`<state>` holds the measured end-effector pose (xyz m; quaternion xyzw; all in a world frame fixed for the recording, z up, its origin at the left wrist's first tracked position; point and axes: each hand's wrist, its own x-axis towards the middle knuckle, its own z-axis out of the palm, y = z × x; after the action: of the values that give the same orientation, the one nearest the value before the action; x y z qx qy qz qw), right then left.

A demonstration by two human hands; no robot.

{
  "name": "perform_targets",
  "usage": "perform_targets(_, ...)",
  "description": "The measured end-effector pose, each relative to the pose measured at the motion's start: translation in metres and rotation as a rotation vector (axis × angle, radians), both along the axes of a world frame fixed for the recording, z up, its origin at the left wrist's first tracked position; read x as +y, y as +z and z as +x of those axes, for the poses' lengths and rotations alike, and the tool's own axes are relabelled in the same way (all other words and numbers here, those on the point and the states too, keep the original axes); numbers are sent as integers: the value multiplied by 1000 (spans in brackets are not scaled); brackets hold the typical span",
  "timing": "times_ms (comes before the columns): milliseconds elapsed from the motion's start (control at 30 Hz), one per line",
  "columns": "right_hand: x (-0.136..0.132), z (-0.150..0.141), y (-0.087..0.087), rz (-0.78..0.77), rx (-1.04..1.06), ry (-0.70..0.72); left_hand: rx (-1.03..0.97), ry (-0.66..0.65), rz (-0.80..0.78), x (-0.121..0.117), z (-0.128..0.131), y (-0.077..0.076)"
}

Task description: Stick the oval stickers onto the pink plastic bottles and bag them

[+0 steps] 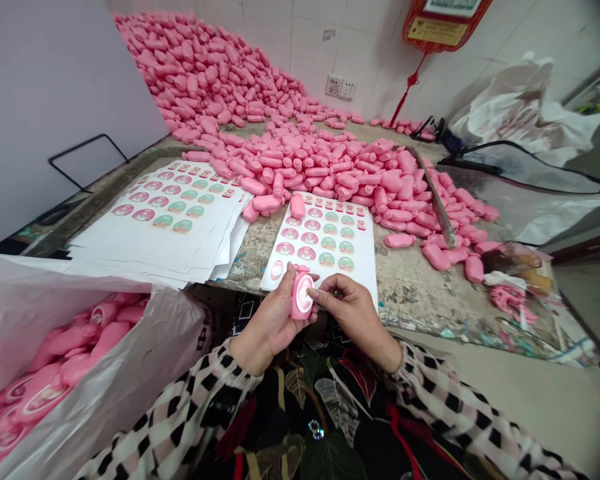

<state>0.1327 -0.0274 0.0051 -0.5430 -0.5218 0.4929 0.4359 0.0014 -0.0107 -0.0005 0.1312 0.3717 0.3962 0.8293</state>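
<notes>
My left hand (270,319) is wrapped round a small pink plastic bottle (297,308), held upright above the table's front edge. An oval pink-and-white sticker (305,295) lies on the bottle's front. With thumb and fingers pinched, my right hand (353,310) touches the sticker's right edge; its fingertips are partly hidden. Just beyond the hands is a sheet of stickers (325,243) with pink and green designs, and another pink bottle (297,206) lies on its upper part.
A big heap of pink bottles (215,73) covers the table's back. Stacked sticker sheets (165,207) lie at left. An open plastic bag (130,347) at lower left holds labelled bottles. A wooden strip (435,200) stands among bottles at right, near a clear zip bag (525,193).
</notes>
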Motion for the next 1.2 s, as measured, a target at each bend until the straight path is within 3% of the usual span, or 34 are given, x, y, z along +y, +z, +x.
perform_targets(600, -2, 2, -6, 7, -158, -23, 73, 83, 114, -6, 7, 1)
perform_targets(900, -2, 3, -5, -38, -117, -9, 147, 133, 213, -9, 8, -5)
perform_targets(1100, 0, 4, -1, -84, 18, 39, 182, 174, 233, -11, 12, -2)
perform_targets(1200, 0, 5, -1, -75, -60, 22, 219, 192, 260, -11, 14, -2)
